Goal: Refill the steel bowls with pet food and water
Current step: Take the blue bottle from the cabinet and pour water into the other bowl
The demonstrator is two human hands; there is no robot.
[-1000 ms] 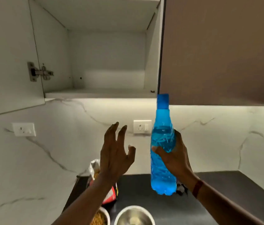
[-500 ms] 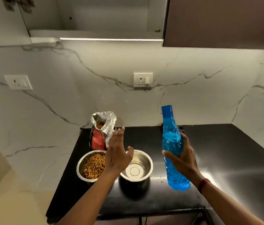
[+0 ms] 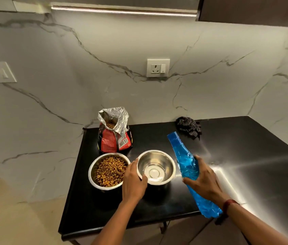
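Left hand point(image 3: 134, 181): fingers point(image 3: 144, 178) curled over the near-left rim of the empty steel bowl point(image 3: 156, 167), gripping it. Right hand point(image 3: 203, 181): fingers wrapped around the blue water bottle point(image 3: 185, 160), held tilted above the black bench point(image 3: 246, 165), cap pointing to 11 o'clock. Kibble-filled steel bowl point(image 3: 108, 170) touches the empty one at its 9 o'clock. Open pet food bag point(image 3: 115, 131) stands at 12 o'clock of the filled bowl; dark cloth point(image 3: 189, 127) lies at 1 o'clock, near the marble wall point(image 3: 69, 68).
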